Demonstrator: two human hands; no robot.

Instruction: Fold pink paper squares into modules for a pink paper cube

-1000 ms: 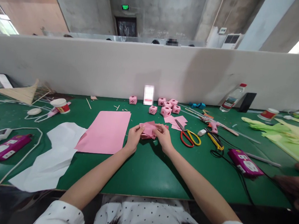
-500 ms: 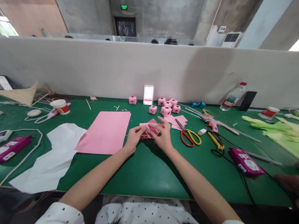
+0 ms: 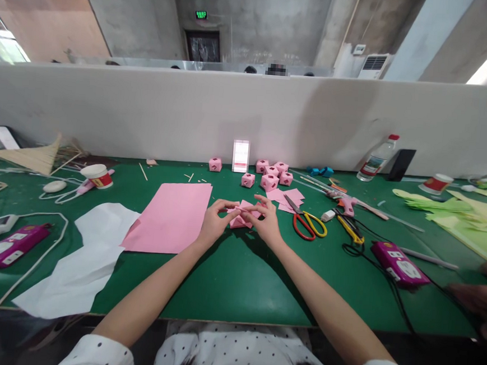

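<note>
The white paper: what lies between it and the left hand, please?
In the head view, the pink paper sheet lies between the white paper and the left hand.

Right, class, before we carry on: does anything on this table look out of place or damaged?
The white paper at left has an irregular outline and seems to poke past the near edge of the table. The bottle appears to lean, though the lens may cause that. Nothing looks spilled.

Pink folded ppr point(image 3: 239, 222), pink cubes point(image 3: 265, 183), pink sheet point(image 3: 168, 217), grn bench point(image 3: 239, 286), red-&-yel-handled scissors point(image 3: 301, 211), wht sleeves point(image 3: 108, 356) w/ blk dots, purple pwr strips point(image 3: 399, 265), grey partition point(image 3: 148, 110)
</note>
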